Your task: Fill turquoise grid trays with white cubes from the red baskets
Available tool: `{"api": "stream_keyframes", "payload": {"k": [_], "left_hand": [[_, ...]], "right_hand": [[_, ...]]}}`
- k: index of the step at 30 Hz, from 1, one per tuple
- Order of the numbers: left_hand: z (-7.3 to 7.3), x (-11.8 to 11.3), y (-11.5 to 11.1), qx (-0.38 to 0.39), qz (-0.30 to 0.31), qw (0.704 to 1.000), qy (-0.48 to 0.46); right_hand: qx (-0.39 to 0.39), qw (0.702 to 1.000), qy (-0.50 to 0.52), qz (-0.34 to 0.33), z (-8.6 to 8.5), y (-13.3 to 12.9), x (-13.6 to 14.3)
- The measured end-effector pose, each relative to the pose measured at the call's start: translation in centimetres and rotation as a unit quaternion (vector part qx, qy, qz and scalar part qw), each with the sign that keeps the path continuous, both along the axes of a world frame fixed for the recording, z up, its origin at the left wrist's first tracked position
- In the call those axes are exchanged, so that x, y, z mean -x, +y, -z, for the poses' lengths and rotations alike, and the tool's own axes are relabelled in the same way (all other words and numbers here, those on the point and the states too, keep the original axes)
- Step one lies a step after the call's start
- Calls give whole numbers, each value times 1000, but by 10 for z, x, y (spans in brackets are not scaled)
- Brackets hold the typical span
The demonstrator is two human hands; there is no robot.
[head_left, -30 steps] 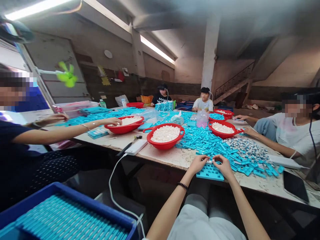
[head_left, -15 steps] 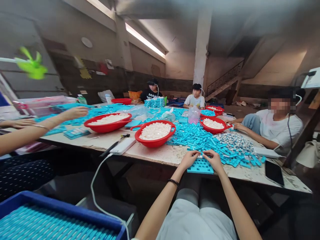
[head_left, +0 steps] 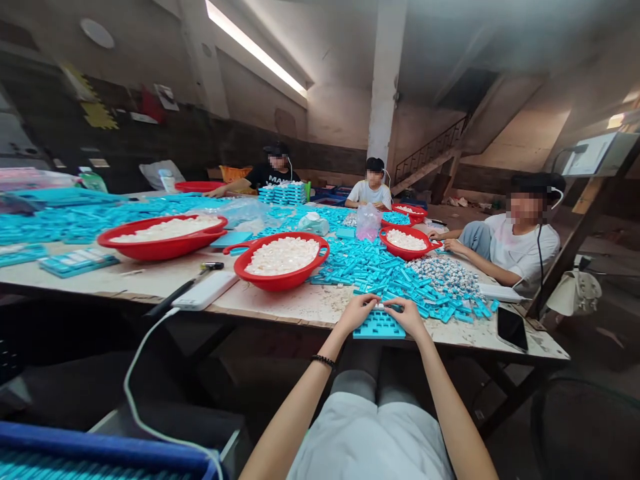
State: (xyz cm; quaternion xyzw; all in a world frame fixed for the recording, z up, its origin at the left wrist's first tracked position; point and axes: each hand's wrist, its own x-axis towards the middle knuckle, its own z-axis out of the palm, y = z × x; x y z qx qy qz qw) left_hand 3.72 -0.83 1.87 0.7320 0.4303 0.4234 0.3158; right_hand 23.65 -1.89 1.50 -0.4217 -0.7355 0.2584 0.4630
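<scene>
A light-blue board with rows of holes (head_left: 379, 328) lies at the table's front edge before me. My left hand (head_left: 359, 313) is at its upper left, with thumb and fingertips drawn together. From the other side my right hand (head_left: 409, 317) reaches in, its fingers also pinched over the board's far edge. Between the fingertips a few small white pieces (head_left: 380, 306) show in the far row of holes. What each pinch holds is too small to make out. A black beaded bracelet (head_left: 323, 361) circles my left wrist.
Red bowls of white pieces (head_left: 281, 283) stand left and beyond. A heap of blue strips (head_left: 373, 267) lies past my hands. A power bank (head_left: 207, 291), hammer (head_left: 183, 288) and phone (head_left: 511, 329) are on the table. A blue crate (head_left: 115, 443) is lower left. Several co-workers sit around.
My view has turned left-to-right, so the table appears shifted left; the co-worker's arm at left is out of view. Both hands stay pinched at the board's far edge.
</scene>
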Motion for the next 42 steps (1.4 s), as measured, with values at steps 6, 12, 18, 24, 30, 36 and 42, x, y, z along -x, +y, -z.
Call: {"api": "stream_keyframes", "payload": {"k": [6,12,18,24,30,36,42], "left_hand": [[-1,-1,-1,-1,-3,1000,4],[-3,0,-3,-2,0,1000,2],[-1,0,-1,-6,5,1000,-6],[1,0,-2,2,-3,1000,-6],[0,-2,-6,7,-13,1000,3],[0,-1,-6,6,-13,1000,2],[1,-2,-5,6,-12,1000,-3]], "right_hand": [[-17,1000,-14,-5,2,2,0],[-35,998,-44,10,4,1,2],[-41,997,-50,37,5,-1,2],[-34,998,-42,24,4,-3,2],[-26,999,-42,24,6,-4,0],[-24,998,-52,26,7,-3,0],[-45,996,-68,24,9,-1,0]]}}
